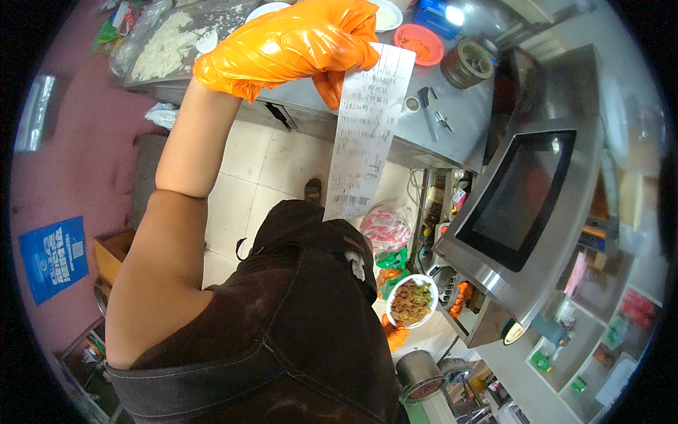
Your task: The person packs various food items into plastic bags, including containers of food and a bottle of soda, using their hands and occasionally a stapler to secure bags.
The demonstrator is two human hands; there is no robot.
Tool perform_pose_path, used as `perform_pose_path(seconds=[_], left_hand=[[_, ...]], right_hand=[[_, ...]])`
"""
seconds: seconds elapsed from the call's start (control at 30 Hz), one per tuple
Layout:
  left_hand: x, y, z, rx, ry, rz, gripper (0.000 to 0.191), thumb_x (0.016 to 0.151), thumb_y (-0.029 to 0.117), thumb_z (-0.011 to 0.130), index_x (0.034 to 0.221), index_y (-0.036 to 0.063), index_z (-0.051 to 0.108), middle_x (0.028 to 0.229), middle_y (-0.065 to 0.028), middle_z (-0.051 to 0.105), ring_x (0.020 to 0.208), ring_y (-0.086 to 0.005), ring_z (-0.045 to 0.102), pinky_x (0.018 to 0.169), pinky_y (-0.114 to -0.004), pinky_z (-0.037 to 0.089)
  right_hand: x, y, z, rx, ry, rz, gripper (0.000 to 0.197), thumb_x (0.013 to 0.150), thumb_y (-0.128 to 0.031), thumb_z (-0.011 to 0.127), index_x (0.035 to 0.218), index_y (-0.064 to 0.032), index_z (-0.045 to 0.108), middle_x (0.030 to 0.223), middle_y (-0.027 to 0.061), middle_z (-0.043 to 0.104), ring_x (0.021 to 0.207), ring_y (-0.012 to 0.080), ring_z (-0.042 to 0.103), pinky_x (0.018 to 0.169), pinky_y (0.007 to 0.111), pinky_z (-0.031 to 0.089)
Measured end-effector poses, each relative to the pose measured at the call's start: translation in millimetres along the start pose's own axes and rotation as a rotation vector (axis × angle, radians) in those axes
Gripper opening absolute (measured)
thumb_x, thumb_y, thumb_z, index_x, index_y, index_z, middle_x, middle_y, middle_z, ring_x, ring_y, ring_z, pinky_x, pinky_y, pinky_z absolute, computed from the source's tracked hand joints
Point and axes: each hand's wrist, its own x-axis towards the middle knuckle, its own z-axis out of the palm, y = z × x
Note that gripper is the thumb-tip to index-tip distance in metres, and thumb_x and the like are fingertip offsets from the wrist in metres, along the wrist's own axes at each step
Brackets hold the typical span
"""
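Observation:
My left hand (296, 50), in an orange plastic glove, is raised at the top of the view, with a long printed paper slip (365, 132) pinched in its fingers. The slip hangs down over the counter edge and bears writing and a barcode. Low at the right, beside my dark apron, my right hand (394, 334), gloved in orange too, grips the lower rim of a round white bowl (390, 306). Browned pieces of food and some green vegetables (412, 301) fill the bowl. My right forearm is hidden behind the apron.
Ahead, a metal counter (450, 124) carries white crumbly food (164, 47), a red-rimmed bowl (418, 44), a dark pot (467, 63) and a black-handled tool (427, 112). A steel appliance with a dark panel (516, 199) juts in at right. Below it stands a metal pot (421, 376).

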Motion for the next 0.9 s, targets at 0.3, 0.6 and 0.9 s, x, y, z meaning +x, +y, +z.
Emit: perform_pose_path(seconds=[0.3, 0.6, 0.9], left_hand=[[56, -86, -10, -0.148, -0.084, 0.090, 0.025, 0.085, 0.027, 0.071, 0.086, 0.0071, 0.055, 0.069, -0.0012, 0.055, 0.064, -0.0102, 0.060, 0.053, -0.026, 0.052], [134, -257, -1, -0.070, -0.048, -0.411, 0.021, 0.087, 0.027, 0.060, 0.096, 0.0084, 0.058, 0.092, -0.0065, 0.063, 0.073, -0.0183, 0.063, 0.054, -0.031, 0.050], [257, -335, -30, 0.642, 0.177, -0.027, 0.028, 0.079, 0.016, 0.066, 0.107, 0.0153, 0.065, 0.095, -0.0105, 0.062, 0.092, -0.0309, 0.061, 0.081, -0.041, 0.049]], right_hand=[[12, -11, 108, -0.217, -0.474, 0.123, 0.042, 0.088, -0.008, 0.054, 0.130, -0.0022, 0.049, 0.122, 0.0123, 0.057, 0.102, 0.0236, 0.061, 0.081, 0.036, 0.056], [42, -4, 280, -0.362, -0.615, 0.102, 0.017, 0.091, -0.008, 0.055, 0.108, -0.0107, 0.060, 0.084, -0.0035, 0.059, 0.064, 0.0054, 0.049, 0.063, 0.024, 0.051], [59, 28, 467, -0.177, -0.615, 0.107, 0.020, 0.093, -0.006, 0.053, 0.112, -0.0071, 0.056, 0.101, 0.0039, 0.061, 0.083, 0.0165, 0.062, 0.074, 0.035, 0.058]])
